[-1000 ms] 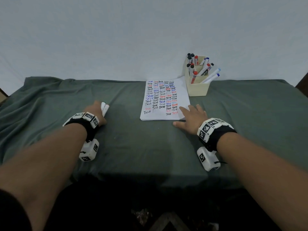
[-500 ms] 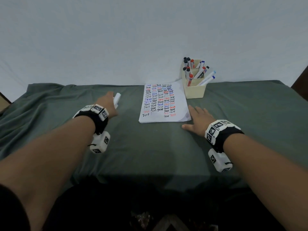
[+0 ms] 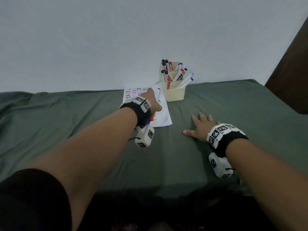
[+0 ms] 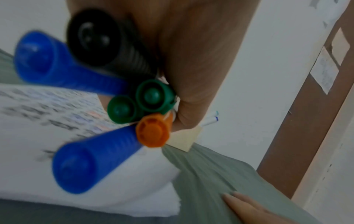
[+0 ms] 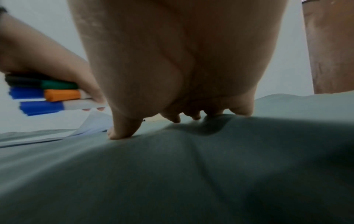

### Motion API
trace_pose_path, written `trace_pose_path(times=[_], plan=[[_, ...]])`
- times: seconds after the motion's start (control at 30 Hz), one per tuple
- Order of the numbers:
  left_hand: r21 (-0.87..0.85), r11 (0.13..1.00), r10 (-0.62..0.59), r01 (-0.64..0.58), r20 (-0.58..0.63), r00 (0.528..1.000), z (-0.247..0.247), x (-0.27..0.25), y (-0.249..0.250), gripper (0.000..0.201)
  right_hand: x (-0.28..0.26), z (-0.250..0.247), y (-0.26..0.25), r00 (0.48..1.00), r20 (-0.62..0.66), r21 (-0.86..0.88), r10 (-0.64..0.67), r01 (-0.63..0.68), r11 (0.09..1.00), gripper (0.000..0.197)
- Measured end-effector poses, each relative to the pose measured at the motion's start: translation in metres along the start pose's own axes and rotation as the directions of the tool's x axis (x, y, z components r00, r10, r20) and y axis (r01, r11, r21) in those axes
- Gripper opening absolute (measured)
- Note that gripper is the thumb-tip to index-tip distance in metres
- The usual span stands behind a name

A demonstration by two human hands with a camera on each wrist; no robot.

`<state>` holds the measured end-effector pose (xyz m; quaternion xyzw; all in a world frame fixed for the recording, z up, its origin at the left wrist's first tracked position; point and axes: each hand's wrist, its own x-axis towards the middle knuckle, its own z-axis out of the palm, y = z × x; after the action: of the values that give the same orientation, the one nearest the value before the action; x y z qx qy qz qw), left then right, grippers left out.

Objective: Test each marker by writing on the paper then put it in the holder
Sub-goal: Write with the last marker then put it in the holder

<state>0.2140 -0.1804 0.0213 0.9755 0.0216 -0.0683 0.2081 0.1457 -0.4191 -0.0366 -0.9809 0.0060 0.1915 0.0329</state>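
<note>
My left hand (image 3: 150, 100) hovers over the written-on paper (image 3: 162, 117) and grips a bundle of several capped markers (image 4: 138, 106): blue, black, green and orange caps point back toward the wrist camera. The same bundle of markers (image 5: 46, 94) shows at the left of the right wrist view. A cream holder (image 3: 175, 92) with several markers stands just beyond the paper, to the right of my left hand. My right hand (image 3: 200, 126) lies flat on the green cloth (image 3: 233, 105), right of the paper, fingers spread, holding nothing.
The cloth-covered table (image 3: 66, 117) meets a pale wall (image 3: 150, 39) behind the holder. A dark brown panel (image 3: 291, 72) stands at the far right. The table's front edge drops into shadow near me.
My left hand has carried the marker bundle from the left side of the table rightward, over the paper and close to the holder. My right hand has stayed flat on the cloth.
</note>
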Motion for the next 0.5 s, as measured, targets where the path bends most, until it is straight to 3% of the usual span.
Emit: trace_pose_path(times=[0.17, 0.27, 0.37, 0.5], plan=[[-0.059, 0.998, -0.007, 0.007, 0.002, 1.0, 0.03, 0.014, 0.044, 0.063, -0.002, 0.003, -0.006, 1.0, -0.016, 0.027, 0.023, -0.023, 0.999, 0.1], [-0.07, 0.998, 0.0, 0.001, 0.016, 1.0, 0.044, 0.016, 0.053, 0.076, -0.002, 0.003, -0.006, 1.0, -0.011, 0.041, 0.026, -0.025, 0.999, 0.1], [0.071, 0.996, 0.049, -0.055, 0.073, 0.996, 0.054, 0.013, 0.049, 0.101, -0.002, 0.003, -0.007, 1.0, -0.019, 0.057, 0.024, -0.023, 0.998, 0.102], [0.262, 0.96, 0.059, -0.094, 0.14, 0.988, 0.062, 0.009, 0.039, 0.103, -0.001, 0.002, -0.007, 1.0, 0.0, 0.069, 0.005, -0.005, 0.998, 0.097]])
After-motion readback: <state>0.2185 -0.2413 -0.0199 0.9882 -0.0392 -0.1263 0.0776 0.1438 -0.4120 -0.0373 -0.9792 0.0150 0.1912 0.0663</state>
